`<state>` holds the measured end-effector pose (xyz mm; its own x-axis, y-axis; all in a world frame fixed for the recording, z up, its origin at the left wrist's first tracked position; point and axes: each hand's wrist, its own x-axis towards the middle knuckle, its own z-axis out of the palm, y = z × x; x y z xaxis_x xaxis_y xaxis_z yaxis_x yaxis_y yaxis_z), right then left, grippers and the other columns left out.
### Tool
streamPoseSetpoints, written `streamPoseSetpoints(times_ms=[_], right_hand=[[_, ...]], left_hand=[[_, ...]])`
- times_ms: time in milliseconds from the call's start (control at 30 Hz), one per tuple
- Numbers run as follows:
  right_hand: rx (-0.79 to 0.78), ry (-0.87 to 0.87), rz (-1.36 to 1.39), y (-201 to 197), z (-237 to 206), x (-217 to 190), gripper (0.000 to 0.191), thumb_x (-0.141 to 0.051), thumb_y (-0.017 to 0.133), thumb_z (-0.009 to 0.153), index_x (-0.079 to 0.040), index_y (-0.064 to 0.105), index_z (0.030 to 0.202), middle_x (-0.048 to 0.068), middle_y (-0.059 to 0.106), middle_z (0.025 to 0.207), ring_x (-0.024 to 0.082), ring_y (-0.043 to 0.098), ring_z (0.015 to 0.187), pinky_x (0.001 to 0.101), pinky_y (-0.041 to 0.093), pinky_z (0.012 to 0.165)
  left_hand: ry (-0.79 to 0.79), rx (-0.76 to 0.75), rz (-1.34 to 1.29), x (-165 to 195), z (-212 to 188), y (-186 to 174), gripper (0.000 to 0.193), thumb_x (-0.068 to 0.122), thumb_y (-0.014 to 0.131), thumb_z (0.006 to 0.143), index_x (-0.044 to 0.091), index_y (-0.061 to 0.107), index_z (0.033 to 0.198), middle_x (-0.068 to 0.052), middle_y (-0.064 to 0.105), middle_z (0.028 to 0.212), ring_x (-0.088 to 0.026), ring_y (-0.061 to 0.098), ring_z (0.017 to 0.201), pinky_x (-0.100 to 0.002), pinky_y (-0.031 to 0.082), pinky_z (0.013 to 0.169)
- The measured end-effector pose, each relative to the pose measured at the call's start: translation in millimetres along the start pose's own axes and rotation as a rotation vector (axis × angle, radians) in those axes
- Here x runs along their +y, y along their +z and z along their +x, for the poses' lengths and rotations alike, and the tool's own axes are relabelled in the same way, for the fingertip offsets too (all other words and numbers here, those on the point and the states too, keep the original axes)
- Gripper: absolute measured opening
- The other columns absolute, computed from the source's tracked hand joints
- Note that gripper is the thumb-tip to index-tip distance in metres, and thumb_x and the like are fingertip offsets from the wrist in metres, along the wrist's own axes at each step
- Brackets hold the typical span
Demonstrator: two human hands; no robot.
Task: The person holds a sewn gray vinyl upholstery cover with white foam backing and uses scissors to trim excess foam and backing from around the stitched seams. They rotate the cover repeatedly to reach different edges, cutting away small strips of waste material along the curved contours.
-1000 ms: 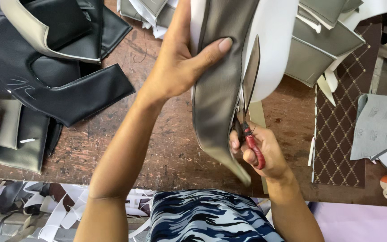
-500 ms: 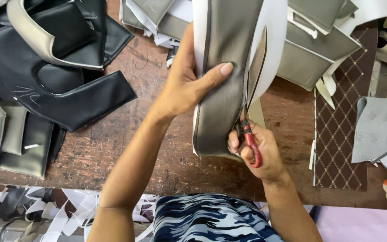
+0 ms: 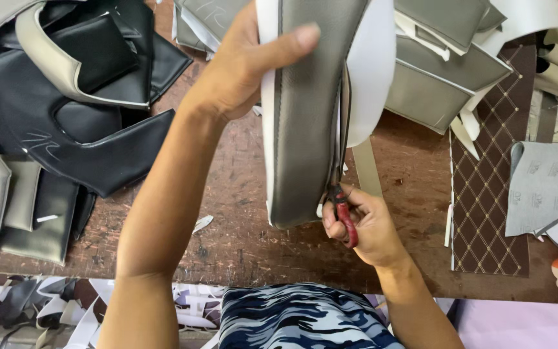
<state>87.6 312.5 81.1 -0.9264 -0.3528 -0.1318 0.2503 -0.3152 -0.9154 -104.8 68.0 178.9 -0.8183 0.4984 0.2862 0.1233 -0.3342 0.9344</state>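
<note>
The left hand [image 3: 240, 64] holds up a long grey leatherette panel backed with white foam [image 3: 308, 110] above the scratched brown wooden desk [image 3: 240, 213], its fingers closed on the panel with the thumb pressed across the grey face. The right hand [image 3: 366, 223] is closed around the red handles of a pair of scissors [image 3: 343, 194], whose blades run up along the panel's right edge, where the white foam overhangs. The blades lie right against the grey edge, so a slight tilt could nick the covering or its seam instead of the foam. The left thumb sits not far from the blade line, and a slip could bring the tips near it. Black and beige cut pieces [image 3: 66, 123] are piled at the left.
</note>
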Motion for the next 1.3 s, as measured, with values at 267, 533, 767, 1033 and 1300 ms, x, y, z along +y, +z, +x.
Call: streamPoseSetpoints(times_ms=[267, 533, 767, 1033, 1300], right_hand=[[-0.142, -0.219, 0.126, 9, 7, -12, 0.074, -0.042, 0.085, 0.090, 0.006, 0.058, 0.138, 0.003, 0.062, 0.096, 0.012, 0.055, 0.087, 0.0265, 0.047, 0.078], [-0.092, -0.174, 0.123, 14, 8, -9, 0.072, -0.047, 0.086, 0.086, 0.007, 0.059, 0.127, 0.005, 0.060, 0.093, 0.015, 0.055, 0.083, 0.0287, 0.047, 0.074], [-0.139, -0.279, 0.203, 17, 11, -17, 0.061, -0.048, 0.082, 0.090, 0.002, 0.060, 0.118, 0.005, 0.061, 0.095, 0.014, 0.058, 0.088, 0.0296, 0.048, 0.077], [-0.120, -0.223, 0.188, 13, 12, -8, 0.060, -0.043, 0.082, 0.092, 0.006, 0.062, 0.120, 0.006, 0.062, 0.091, 0.016, 0.060, 0.083, 0.0330, 0.051, 0.076], [-0.086, -0.304, 0.255, 25, 9, -21, 0.075, -0.051, 0.077, 0.093, 0.006, 0.052, 0.135, 0.006, 0.066, 0.113, 0.013, 0.061, 0.101, 0.0284, 0.050, 0.085]], left_hand=[[0.273, 0.022, 0.203, -10, -14, 31, 0.045, 0.018, 0.076, 0.108, 0.000, 0.049, 0.140, -0.008, 0.067, 0.125, -0.014, 0.067, 0.112, -0.031, 0.060, 0.101], [0.201, 0.086, 0.076, -34, -24, 32, 0.048, 0.020, 0.075, 0.105, 0.000, 0.050, 0.141, -0.009, 0.071, 0.125, -0.015, 0.071, 0.107, -0.034, 0.062, 0.100], [0.097, 0.111, -0.065, -52, -36, 53, 0.044, 0.021, 0.074, 0.105, -0.005, 0.058, 0.136, -0.013, 0.071, 0.114, -0.017, 0.070, 0.101, -0.034, 0.060, 0.094], [0.053, 0.115, -0.069, -57, -40, 54, 0.047, 0.026, 0.074, 0.101, -0.002, 0.056, 0.134, -0.012, 0.072, 0.113, -0.019, 0.072, 0.099, -0.034, 0.062, 0.087], [-0.036, 0.090, -0.076, -60, -54, 70, 0.042, 0.022, 0.074, 0.100, -0.004, 0.061, 0.131, -0.012, 0.073, 0.112, -0.018, 0.071, 0.100, -0.034, 0.061, 0.087]])
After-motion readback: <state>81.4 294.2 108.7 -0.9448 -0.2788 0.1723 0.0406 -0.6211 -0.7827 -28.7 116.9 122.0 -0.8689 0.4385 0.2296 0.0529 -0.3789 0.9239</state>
